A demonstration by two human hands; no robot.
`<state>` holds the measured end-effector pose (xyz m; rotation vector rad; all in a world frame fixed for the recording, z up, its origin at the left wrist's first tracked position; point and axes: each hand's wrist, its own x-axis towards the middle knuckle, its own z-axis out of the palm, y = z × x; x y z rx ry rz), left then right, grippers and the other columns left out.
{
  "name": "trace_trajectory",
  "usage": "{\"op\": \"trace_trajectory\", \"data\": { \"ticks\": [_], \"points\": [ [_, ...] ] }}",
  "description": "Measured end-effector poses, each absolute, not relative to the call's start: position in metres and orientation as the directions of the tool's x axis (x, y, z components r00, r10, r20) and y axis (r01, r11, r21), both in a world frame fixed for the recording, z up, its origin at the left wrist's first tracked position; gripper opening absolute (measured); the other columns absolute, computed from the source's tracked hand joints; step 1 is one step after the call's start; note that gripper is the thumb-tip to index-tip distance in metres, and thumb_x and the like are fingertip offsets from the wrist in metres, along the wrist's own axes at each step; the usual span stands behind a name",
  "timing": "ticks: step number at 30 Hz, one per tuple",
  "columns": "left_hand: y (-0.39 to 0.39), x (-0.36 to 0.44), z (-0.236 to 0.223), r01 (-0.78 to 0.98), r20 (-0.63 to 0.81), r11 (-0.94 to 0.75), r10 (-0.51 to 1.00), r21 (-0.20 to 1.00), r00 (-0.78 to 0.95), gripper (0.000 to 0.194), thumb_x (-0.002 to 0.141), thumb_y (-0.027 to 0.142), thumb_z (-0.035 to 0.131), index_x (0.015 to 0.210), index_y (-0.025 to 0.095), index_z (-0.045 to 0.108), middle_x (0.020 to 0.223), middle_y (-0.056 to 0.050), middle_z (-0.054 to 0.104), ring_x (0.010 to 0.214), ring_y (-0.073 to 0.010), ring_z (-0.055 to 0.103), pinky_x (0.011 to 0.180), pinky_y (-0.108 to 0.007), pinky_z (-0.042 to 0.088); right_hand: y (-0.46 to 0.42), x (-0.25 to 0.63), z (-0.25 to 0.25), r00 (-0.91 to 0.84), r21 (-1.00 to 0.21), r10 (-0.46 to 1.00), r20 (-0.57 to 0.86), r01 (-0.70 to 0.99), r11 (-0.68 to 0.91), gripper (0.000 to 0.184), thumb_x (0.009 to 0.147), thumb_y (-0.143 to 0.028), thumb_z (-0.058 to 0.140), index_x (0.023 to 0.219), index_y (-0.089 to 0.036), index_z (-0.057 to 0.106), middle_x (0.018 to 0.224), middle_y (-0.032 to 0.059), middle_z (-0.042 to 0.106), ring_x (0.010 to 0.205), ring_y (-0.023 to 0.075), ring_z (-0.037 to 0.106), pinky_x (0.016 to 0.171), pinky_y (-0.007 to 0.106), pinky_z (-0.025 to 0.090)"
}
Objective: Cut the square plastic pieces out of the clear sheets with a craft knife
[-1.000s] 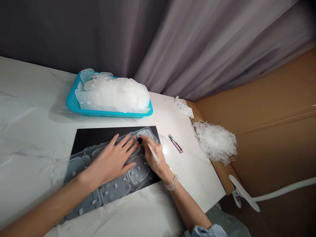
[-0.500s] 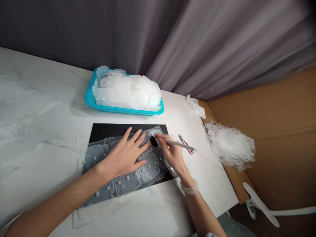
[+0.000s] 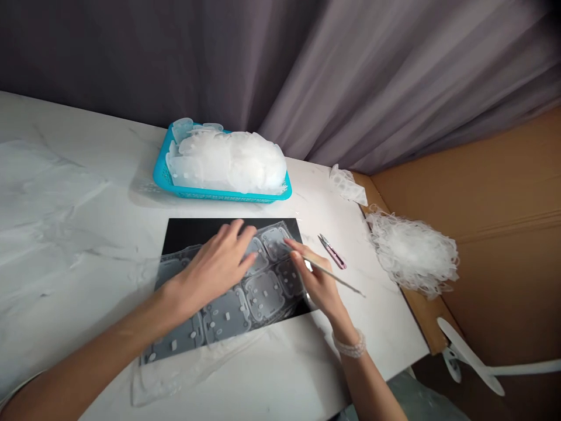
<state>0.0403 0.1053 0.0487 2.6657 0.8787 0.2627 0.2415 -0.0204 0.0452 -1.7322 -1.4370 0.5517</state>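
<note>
My left hand (image 3: pixel 221 254) is over a translucent moulded plastic sheet (image 3: pixel 225 316), its fingers loosely apart and holding nothing. Rounded panels with small raised pegs and slots cover the sheet, which lies across a black board (image 3: pixel 193 231). At the sheet's right end, my right hand (image 3: pixel 316 283) is closed around a slim grey stick-like tool (image 3: pixel 337 279). The tool's rear points down to the right; its working tip is hidden by my fingers. Right of that hand, small thread snips (image 3: pixel 332 251) with pink handles lie on the table.
A blue basket (image 3: pixel 219 195) heaped with translucent white pieces stands behind the board. To the right are a perforated white scrap (image 3: pixel 348 186) and a tangled pile of white plastic strips (image 3: pixel 412 251) by a cardboard wall (image 3: pixel 491 216). A grey curtain (image 3: pixel 245 64) hangs behind the table.
My left hand has risen from lying flat and spread on the sheet, fingers drawn in. My right hand has shifted slightly right and down with the tool. The dark oval near its fingertips no longer shows.
</note>
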Motion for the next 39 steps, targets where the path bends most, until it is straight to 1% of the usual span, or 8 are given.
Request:
{"op": "trace_trajectory", "data": {
  "ticks": [5, 10, 19, 27, 31, 34, 37, 39],
  "points": [
    [0.131, 0.035, 0.046, 0.735, -0.172, -0.523, 0.752, 0.430, 0.636, 0.039, 0.095, 0.038, 0.043, 0.126, 0.016, 0.053, 0.090, -0.009, 0.070, 0.081, -0.0271, 0.068, 0.062, -0.033, 0.044, -0.031, 0.270, 0.043, 0.464, -0.861, 0.875, 0.136, 0.493, -0.128, 0.034, 0.098, -0.042, 0.054, 0.126, -0.028, 0.068, 0.128, 0.0064, 0.070, 0.118, 0.0260, 0.066, 0.106, 0.048, 0.049],
    [0.136, 0.033, 0.049, 0.744, -0.207, -0.524, 0.742, 0.414, 0.638, 0.025, 0.095, 0.034, 0.038, 0.090, 0.023, 0.061, 0.076, -0.002, 0.069, 0.069, -0.0226, 0.067, 0.054, -0.029, 0.035, -0.032, 0.271, 0.034, 0.477, -0.900, 0.875, 0.079, 0.412, -0.143, 0.036, 0.097, -0.045, 0.055, 0.124, -0.027, 0.069, 0.121, 0.0067, 0.074, 0.110, 0.0259, 0.070, 0.100, 0.047, 0.054],
    [0.133, 0.033, 0.044, 0.741, -0.102, -0.592, 0.756, 0.316, 0.647, 0.022, 0.098, 0.030, 0.035, 0.099, 0.024, 0.057, 0.095, -0.006, 0.071, 0.074, -0.0228, 0.067, 0.055, -0.029, 0.034, -0.024, 0.270, 0.026, 0.399, -0.866, 0.911, 0.101, 0.485, -0.117, 0.035, 0.098, -0.044, 0.053, 0.124, -0.028, 0.070, 0.114, 0.0046, 0.076, 0.105, 0.0255, 0.071, 0.094, 0.045, 0.056],
    [0.130, 0.035, 0.042, 0.732, -0.020, -0.657, 0.741, 0.183, 0.671, 0.029, 0.103, 0.028, 0.030, 0.106, 0.021, 0.058, 0.093, -0.007, 0.069, 0.076, -0.0250, 0.067, 0.052, -0.031, 0.031, -0.029, 0.267, 0.030, 0.356, -0.781, 0.928, 0.108, 0.608, -0.142, 0.035, 0.100, -0.041, 0.050, 0.124, -0.024, 0.070, 0.110, 0.0055, 0.077, 0.100, 0.0255, 0.072, 0.091, 0.041, 0.055],
    [0.132, 0.039, 0.044, 0.712, 0.048, -0.694, 0.719, 0.107, 0.693, 0.032, 0.103, 0.024, 0.030, 0.105, 0.019, 0.061, 0.100, -0.012, 0.066, 0.097, -0.0294, 0.063, 0.072, -0.036, 0.043, -0.038, 0.264, 0.034, 0.343, -0.742, 0.938, 0.056, 0.643, -0.191, 0.036, 0.100, -0.040, 0.049, 0.127, -0.025, 0.068, 0.111, 0.0055, 0.077, 0.097, 0.0261, 0.073, 0.089, 0.040, 0.055],
    [0.125, 0.041, 0.048, 0.688, 0.125, -0.722, 0.691, 0.074, 0.712, 0.031, 0.102, 0.023, 0.033, 0.110, 0.016, 0.062, 0.106, -0.015, 0.065, 0.104, -0.0318, 0.060, 0.082, -0.042, 0.045, -0.043, 0.264, 0.034, 0.337, -0.747, 0.940, 0.056, 0.639, -0.185, 0.035, 0.101, -0.039, 0.049, 0.127, -0.027, 0.068, 0.116, 0.0053, 0.075, 0.104, 0.0263, 0.071, 0.093, 0.040, 0.054],
    [0.107, 0.042, 0.048, 0.539, 0.192, -0.837, 0.547, 0.097, 0.815, 0.028, 0.101, 0.023, 0.039, 0.115, 0.015, 0.062, 0.114, -0.015, 0.065, 0.109, -0.0309, 0.060, 0.084, -0.042, 0.046, -0.045, 0.257, 0.034, 0.372, -0.752, 0.921, 0.115, 0.638, -0.164, 0.034, 0.101, -0.038, 0.049, 0.127, -0.026, 0.067, 0.112, 0.0068, 0.075, 0.100, 0.0253, 0.070, 0.090, 0.040, 0.053],
    [0.089, 0.044, 0.042, 0.304, 0.199, -0.944, 0.324, 0.125, 0.925, 0.027, 0.101, 0.023, 0.041, 0.117, 0.016, 0.062, 0.122, -0.013, 0.065, 0.116, -0.0286, 0.058, 0.090, -0.041, 0.046, -0.048, 0.245, 0.036, 0.406, -0.774, 0.900, 0.158, 0.616, -0.142, 0.033, 0.101, -0.036, 0.049, 0.124, -0.025, 0.068, 0.107, 0.0074, 0.075, 0.097, 0.0239, 0.069, 0.088, 0.038, 0.053]
  ]
}}
